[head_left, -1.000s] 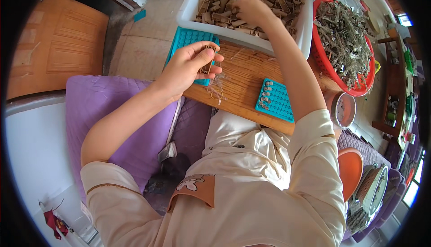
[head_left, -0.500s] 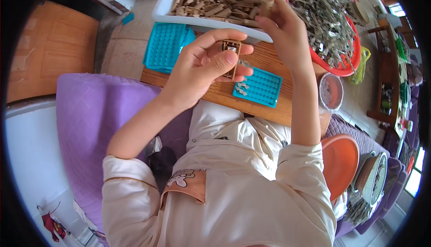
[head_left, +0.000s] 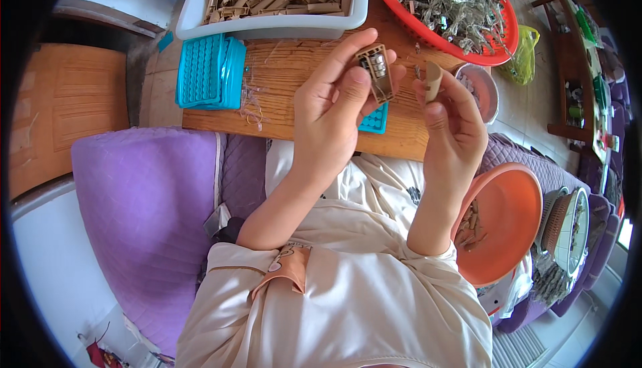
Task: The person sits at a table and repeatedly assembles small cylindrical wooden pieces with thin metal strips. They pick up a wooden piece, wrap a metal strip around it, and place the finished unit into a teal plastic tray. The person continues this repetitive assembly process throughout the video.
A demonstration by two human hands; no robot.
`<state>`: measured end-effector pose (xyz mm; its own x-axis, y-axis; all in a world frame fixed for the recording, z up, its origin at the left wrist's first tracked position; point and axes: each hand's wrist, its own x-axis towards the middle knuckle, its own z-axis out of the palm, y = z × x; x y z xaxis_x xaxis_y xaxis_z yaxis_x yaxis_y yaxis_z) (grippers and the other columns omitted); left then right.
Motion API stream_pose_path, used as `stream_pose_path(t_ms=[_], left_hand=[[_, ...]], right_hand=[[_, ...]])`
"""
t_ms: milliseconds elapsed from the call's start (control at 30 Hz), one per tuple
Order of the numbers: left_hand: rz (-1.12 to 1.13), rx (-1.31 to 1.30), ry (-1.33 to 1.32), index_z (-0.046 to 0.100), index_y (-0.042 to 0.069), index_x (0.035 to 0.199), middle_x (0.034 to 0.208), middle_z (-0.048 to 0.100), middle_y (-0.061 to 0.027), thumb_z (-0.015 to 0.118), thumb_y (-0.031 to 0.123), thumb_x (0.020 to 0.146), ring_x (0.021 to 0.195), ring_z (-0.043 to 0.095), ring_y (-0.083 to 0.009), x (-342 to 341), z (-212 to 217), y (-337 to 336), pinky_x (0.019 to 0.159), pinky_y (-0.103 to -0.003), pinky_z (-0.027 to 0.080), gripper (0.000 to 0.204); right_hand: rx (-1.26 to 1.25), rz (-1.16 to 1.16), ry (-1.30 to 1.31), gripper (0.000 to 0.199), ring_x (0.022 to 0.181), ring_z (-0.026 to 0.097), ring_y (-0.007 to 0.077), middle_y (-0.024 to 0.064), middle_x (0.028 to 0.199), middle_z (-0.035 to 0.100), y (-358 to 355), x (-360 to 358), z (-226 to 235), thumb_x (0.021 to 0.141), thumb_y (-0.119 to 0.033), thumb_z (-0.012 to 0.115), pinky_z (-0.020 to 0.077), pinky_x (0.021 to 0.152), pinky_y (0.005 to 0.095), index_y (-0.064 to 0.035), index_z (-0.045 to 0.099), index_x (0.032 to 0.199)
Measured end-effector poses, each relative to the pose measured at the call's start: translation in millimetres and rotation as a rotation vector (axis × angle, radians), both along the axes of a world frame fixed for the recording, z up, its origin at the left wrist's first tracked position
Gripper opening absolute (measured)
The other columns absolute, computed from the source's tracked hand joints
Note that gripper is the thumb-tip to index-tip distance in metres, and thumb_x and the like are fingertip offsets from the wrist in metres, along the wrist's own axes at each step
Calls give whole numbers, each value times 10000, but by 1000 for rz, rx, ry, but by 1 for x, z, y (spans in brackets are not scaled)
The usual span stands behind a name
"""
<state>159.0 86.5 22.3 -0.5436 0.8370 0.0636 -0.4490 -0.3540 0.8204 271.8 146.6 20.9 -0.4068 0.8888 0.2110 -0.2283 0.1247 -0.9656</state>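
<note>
My left hand (head_left: 328, 117) grips a small brown plastic housing (head_left: 382, 92) between thumb and fingers. Its open side faces up and shows shiny metal parts inside. To the right, my right hand (head_left: 455, 130) pinches a curved tan plastic cover (head_left: 433, 81), held upright and apart from the housing. Both hands are raised over the wooden table (head_left: 301, 73). Beneath them lies a turquoise tray (head_left: 374, 120), mostly hidden by my left hand.
A white bin (head_left: 267, 28) of tan plastic pieces stands at the far side. Right of it, a red basket (head_left: 511, 27) holds tangled grey strips. Stacked turquoise trays (head_left: 200, 73) sit at the left. A small tub (head_left: 491, 100) and an orange basin (head_left: 511, 221) are on the right.
My right hand has come back from the white bin toward me with the tan cover. My left hand has moved right with the housing, and the view has shifted.
</note>
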Motion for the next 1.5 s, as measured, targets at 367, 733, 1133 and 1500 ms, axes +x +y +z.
stream_pose_path(t_ms=[367,733,1133,1500], left_hand=[[-20,27,220,391,-34,1228,1080,555,-148,549,161,848,1056,519,-249,10,-10,-5,877,-336,453,455],[9,-38,265,485,-19,1127,974,581,-86,583,171,838,895,535,-107,17,-5,-4,805,-233,423,360],[-1,-30,563,466,-4,1027,955,553,-121,524,394,842,1071,490,-254,21,-27,5,902,-374,388,442],[77,-40,353,390,30,1074,884,521,-80,427,306,908,736,517,-118,-1,-52,-14,678,-248,446,324]], right_hand=[[201,-202,-45,235,851,565,129,91,935,602,-26,-13,-12,762,26,614,453,762,235,58,582,992],[106,-79,-91,266,767,573,195,93,820,569,-19,-17,-15,673,86,629,470,669,273,28,554,922],[553,-118,-345,218,595,518,254,109,720,493,-12,-16,-38,738,-73,614,432,525,321,6,531,923],[311,-193,-1159,234,765,608,275,160,809,625,133,88,-74,732,-150,620,466,682,349,-34,609,934]])
